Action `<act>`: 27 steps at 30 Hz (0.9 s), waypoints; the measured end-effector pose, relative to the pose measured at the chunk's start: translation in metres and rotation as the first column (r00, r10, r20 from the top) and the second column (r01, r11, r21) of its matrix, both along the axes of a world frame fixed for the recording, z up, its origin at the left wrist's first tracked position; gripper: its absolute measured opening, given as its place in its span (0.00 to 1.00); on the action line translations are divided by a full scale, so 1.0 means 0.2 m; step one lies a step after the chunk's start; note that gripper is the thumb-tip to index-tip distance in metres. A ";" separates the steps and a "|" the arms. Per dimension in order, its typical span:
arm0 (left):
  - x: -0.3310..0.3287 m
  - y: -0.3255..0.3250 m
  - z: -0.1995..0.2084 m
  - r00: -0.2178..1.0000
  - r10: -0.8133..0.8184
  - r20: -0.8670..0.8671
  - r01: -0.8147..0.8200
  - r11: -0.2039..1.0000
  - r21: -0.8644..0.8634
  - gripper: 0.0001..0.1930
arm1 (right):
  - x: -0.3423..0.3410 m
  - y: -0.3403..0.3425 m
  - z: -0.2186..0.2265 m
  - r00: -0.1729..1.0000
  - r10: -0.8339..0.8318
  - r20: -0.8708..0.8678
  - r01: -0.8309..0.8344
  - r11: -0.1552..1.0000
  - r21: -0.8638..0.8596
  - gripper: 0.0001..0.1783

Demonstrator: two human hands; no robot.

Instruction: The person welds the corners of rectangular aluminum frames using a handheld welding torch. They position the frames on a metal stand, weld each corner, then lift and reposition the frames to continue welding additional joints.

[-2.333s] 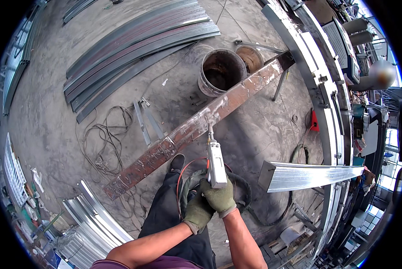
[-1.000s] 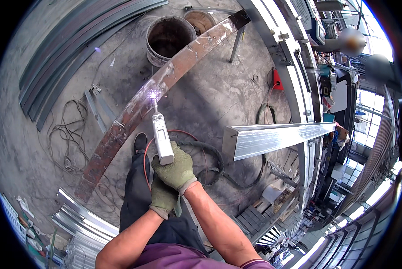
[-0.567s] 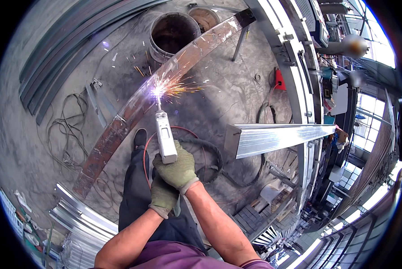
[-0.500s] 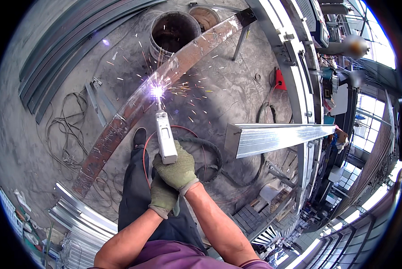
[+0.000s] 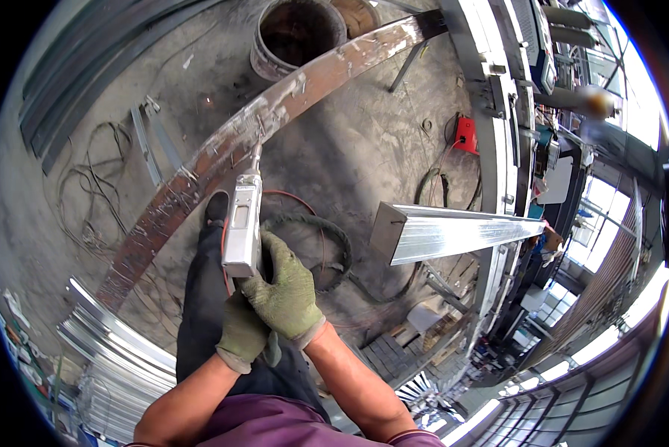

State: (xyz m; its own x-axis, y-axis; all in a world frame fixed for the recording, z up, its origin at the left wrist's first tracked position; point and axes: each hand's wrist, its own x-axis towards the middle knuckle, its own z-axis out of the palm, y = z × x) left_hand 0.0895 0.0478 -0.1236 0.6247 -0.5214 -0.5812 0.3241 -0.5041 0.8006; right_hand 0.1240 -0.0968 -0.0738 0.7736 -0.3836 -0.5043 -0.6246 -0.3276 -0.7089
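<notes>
Right green-gloved grip: clasping boxy silver metal torch
Left green-gloved grip: partly hidden, cannot tell
Nozzle: aimed at rusty-brown metal beam

A: On the floor?
B: Grey concrete, stained. Clock on view centre: bucket 12, dark profiles 10, loose cable 9.
A: Rest?
B: Red box 2, silver profiles 8. Black hose coiled near centre.

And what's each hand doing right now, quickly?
Right hand: closed, holding the pale handheld tool.
Left hand: partly covered by the right one; open or closed can't be told.
</notes>
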 end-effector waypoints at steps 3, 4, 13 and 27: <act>0.08 -0.01 0.08 0.933 0.213 -0.290 -0.236 0.971 -0.047 0.18 | -0.02 0.00 -0.06 1.000 0.031 -0.003 -0.031 0.999 0.030 0.40; 0.11 -0.05 0.10 0.898 0.315 -0.307 -0.345 0.937 -0.046 0.19 | -0.02 0.00 -0.09 0.999 0.019 0.030 -0.020 0.998 0.051 0.40; 0.10 -0.06 0.06 0.900 0.344 -0.268 -0.341 0.938 0.057 0.19 | -0.10 -0.08 -0.15 0.982 0.178 0.062 -0.179 0.984 0.016 0.38; -0.03 0.01 0.03 0.874 0.370 -0.316 -0.392 0.920 -0.008 0.23 | -0.14 0.00 -0.09 1.000 -0.016 -0.006 0.017 0.985 0.171 0.44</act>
State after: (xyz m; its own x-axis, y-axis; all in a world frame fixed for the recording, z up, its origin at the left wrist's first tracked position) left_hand 0.0840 0.0498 -0.1182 0.5828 -0.3246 -0.7450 0.7116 -0.2389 0.6608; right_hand 0.0952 -0.0961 -0.0921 0.7656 -0.3044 -0.5667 -0.6320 -0.1917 -0.7509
